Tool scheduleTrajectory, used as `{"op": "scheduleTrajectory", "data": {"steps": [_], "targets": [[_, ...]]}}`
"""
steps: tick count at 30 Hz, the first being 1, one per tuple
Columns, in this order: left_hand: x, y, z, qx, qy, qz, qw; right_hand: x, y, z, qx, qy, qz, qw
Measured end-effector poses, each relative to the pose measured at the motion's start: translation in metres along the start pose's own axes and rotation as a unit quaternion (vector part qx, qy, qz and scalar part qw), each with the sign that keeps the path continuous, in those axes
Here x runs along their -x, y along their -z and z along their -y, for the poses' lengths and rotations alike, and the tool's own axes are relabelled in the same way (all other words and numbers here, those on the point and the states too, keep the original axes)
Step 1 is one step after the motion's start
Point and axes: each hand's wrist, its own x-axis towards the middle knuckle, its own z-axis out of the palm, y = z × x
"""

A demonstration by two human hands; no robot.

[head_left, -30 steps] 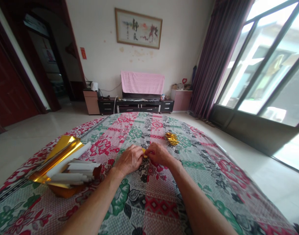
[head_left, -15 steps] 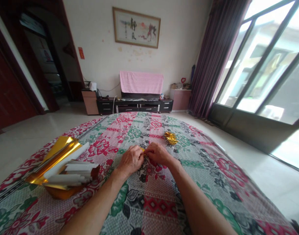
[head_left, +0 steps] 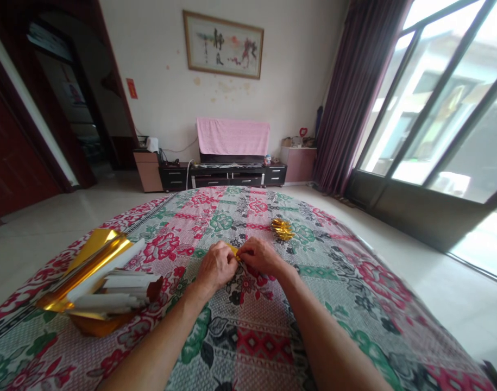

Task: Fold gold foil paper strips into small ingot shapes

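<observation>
Close together over the middle of the cloth, my left hand (head_left: 218,265) and my right hand (head_left: 261,255) pinch a small piece of gold foil paper (head_left: 234,250) between their fingertips. Most of that piece is hidden by the fingers, so its shape cannot be made out. Beyond my right hand lies a small heap of folded gold foil pieces (head_left: 282,229). To the left of my left forearm is a stack of gold foil sheets (head_left: 109,255), with several white-backed paper pieces (head_left: 128,279) lying on and beside it.
A flowered red, green and grey cloth (head_left: 264,345) covers the round-edged surface under my hands. Farther off, a low black TV cabinet (head_left: 177,178) stands against the wall, with a pink towel (head_left: 233,136) over the television. A glass door (head_left: 419,108) is on the right.
The view has shifted slightly. Both hands keep their pinch on the gold foil paper, and a little more of it shows between the fingers. The heap and the stack have stayed put.
</observation>
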Motion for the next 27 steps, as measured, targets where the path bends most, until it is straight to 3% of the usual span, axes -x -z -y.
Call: {"op": "scheduleTrajectory", "data": {"steps": [12,27], "targets": [[-0.0002,-0.0028,-0.0031,-0.024,0.023,0.004,0.999,0.0010,0.0029,-0.0008,-0.008,0.019,0.002,1.000],[0.0004,-0.0054,-0.0035,-0.027,0.029,-0.003,0.999,0.0002,-0.0038,-0.0018,-0.019,-0.029,-0.021,0.999]]}}
